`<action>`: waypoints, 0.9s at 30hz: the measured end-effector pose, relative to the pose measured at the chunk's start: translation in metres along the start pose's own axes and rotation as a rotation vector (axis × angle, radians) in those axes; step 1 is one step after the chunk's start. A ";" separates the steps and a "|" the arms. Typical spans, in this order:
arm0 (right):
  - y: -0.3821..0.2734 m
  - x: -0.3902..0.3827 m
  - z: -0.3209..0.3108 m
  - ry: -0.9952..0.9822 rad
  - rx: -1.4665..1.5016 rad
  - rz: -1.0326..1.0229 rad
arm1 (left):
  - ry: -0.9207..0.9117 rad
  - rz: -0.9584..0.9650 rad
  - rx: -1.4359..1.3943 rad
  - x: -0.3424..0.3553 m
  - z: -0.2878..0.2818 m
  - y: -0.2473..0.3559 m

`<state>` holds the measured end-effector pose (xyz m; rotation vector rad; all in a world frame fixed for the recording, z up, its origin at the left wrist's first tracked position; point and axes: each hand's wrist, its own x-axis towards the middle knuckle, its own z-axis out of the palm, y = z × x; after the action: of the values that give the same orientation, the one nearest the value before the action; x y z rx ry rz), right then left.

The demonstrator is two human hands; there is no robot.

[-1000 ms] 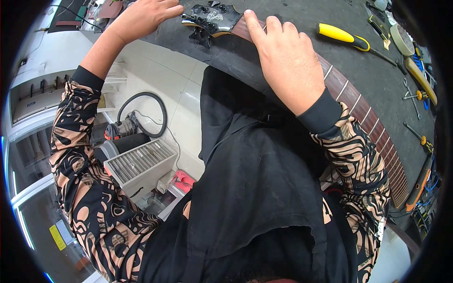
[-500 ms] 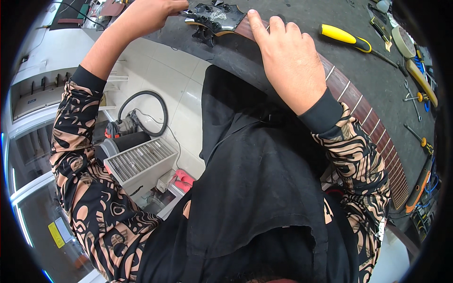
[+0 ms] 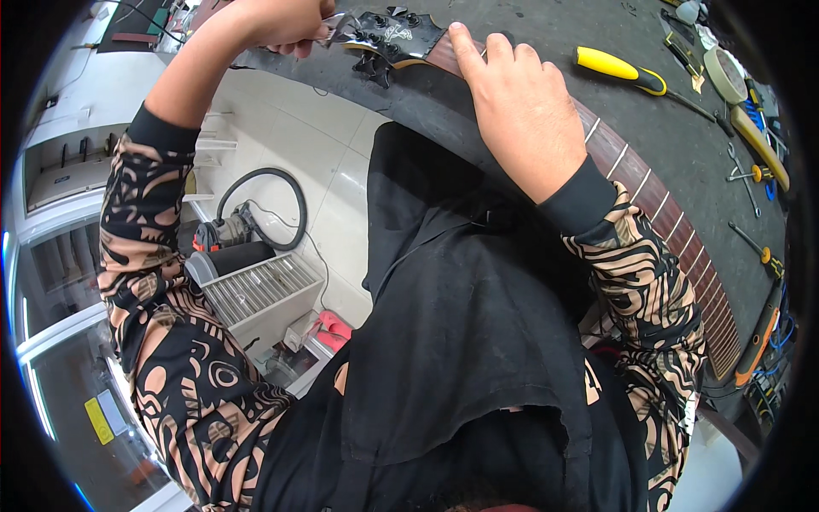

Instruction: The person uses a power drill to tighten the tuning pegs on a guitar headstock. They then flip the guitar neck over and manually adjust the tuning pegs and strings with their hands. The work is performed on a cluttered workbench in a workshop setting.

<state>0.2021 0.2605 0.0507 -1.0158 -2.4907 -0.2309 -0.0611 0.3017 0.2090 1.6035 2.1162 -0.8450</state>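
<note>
The left hand [image 3: 286,24] had just dipped, its curled fingers seeming to pinch a small shiny grey thing [image 3: 335,31] by the black guitar headstock [image 3: 397,36], so it was busy there. The right hand [image 3: 531,111] lay spread on the long brown wooden neck [image 3: 630,175], near the dark surface's [image 3: 546,26] edge. I counted one neck, two hands.

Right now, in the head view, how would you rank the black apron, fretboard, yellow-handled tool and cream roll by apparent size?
Largest to smallest:
1. Black apron; it sits nearer the camera, which enlarges it.
2. Fretboard, partly covered.
3. Yellow-handled tool.
4. Cream roll; shorter than the tool, near the rim.
</note>
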 end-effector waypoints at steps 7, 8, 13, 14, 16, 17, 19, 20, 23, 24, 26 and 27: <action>-0.002 0.001 0.002 0.033 -0.022 -0.025 | 0.507 0.507 0.210 -0.007 0.036 -0.032; 0.000 0.001 0.001 0.030 -0.033 -0.016 | 0.472 0.533 0.247 0.000 0.036 -0.034; 0.003 0.000 0.002 0.034 -0.044 -0.012 | 0.638 0.696 0.408 0.014 0.043 -0.038; 0.003 0.000 0.001 0.027 -0.048 -0.012 | 0.670 0.745 0.423 0.015 0.044 -0.037; 0.003 0.000 -0.001 0.020 -0.053 -0.007 | 0.617 0.794 0.493 0.009 0.034 -0.033; 0.004 0.000 -0.001 0.020 -0.054 -0.001 | 0.591 0.821 0.530 0.006 0.027 -0.029; 0.003 0.000 0.001 0.009 -0.036 0.005 | 0.588 0.834 0.597 0.004 0.025 -0.028; 0.001 0.000 0.003 -0.002 -0.015 0.006 | 0.582 0.832 0.630 0.002 0.027 -0.029; -0.001 0.000 0.006 0.017 -0.026 -0.008 | 0.571 0.855 0.677 0.006 0.028 -0.036; -0.001 0.001 0.007 0.033 -0.040 -0.017 | 0.574 0.862 0.668 0.006 0.029 -0.039; 0.002 0.000 0.001 0.026 -0.061 -0.004 | 0.594 0.897 0.654 0.008 0.024 -0.038; 0.003 0.000 -0.002 0.023 -0.071 0.002 | 0.610 0.902 0.663 0.009 0.022 -0.036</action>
<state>0.2045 0.2620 0.0529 -1.0377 -2.4766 -0.3311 -0.0997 0.2874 0.1960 3.1007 1.0905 -0.8021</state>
